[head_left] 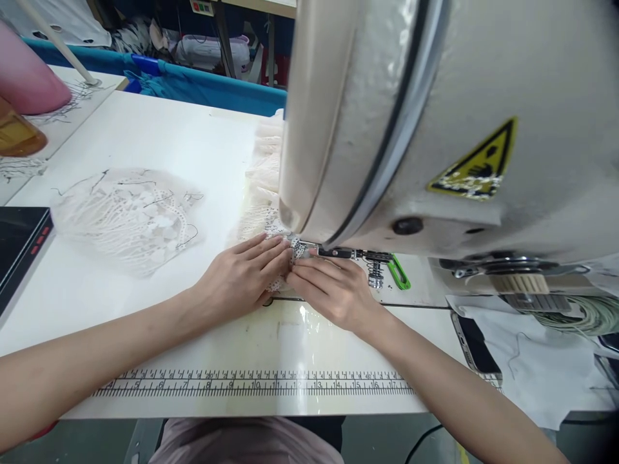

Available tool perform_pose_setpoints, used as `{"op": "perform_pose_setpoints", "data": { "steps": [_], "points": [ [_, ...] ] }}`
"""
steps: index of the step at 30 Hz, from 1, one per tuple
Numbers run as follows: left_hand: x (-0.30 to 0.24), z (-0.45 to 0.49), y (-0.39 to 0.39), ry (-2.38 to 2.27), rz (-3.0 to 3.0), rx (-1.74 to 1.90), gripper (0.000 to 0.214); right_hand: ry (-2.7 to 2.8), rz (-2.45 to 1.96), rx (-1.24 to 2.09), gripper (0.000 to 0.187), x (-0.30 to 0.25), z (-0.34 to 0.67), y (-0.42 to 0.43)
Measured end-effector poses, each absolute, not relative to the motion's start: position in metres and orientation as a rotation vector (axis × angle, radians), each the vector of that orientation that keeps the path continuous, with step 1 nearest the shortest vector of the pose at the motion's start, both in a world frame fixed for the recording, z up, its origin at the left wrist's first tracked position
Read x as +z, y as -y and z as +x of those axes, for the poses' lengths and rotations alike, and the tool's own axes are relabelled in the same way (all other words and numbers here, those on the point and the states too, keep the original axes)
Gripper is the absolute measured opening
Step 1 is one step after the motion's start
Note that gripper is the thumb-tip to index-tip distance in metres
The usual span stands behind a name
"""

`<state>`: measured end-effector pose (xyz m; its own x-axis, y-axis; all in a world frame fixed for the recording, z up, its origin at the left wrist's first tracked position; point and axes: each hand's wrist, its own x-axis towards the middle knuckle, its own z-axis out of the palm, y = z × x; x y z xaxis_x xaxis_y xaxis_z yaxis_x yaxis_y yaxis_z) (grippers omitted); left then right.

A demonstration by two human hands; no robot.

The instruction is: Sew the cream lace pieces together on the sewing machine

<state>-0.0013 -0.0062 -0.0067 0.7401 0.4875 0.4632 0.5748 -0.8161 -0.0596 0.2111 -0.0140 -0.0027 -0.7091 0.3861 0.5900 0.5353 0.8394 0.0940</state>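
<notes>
Pale ruffled lace fabric point(264, 187) lies under the head of a sewing machine point(333, 116) and runs toward me to the needle area. My left hand point(246, 267) is on its near end, fingers held together over the lace and thumb tucked low. Close against it, my right hand point(333, 283) has its fingers bent at the lace edge, just below the dark metal presser parts point(336, 252). Between the fingertips of both hands a strip of dotted lace shows. The needle and the fabric under the fingers are hidden.
A second sheer lace piece point(130, 219) with loose threads lies at left, near a black box point(22, 251). A printed ruler point(256, 383) runs along the table's front edge. At right are a phone point(476, 345), white cloth point(527, 374) and a green clip point(399, 273).
</notes>
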Motion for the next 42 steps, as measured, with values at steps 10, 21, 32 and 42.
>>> {"op": "perform_pose_setpoints", "data": {
  "steps": [10,21,32,42],
  "points": [
    [-0.008,0.001,0.009,0.869,-2.729,-0.558,0.040,2.444,-0.842,-0.277,0.018,-0.010,0.219,0.021],
    [-0.008,0.004,0.009,0.882,-2.717,-0.536,0.040,2.515,-0.870,-0.293,0.024,-0.015,0.228,0.017],
    [-0.006,0.007,0.010,0.881,-2.720,-0.525,0.039,2.516,-0.849,-0.285,0.027,-0.017,0.237,0.012],
    [-0.004,0.009,0.013,0.903,-2.654,-0.433,0.036,2.506,-0.956,-0.387,0.013,0.000,0.237,0.011]
  ]
}}
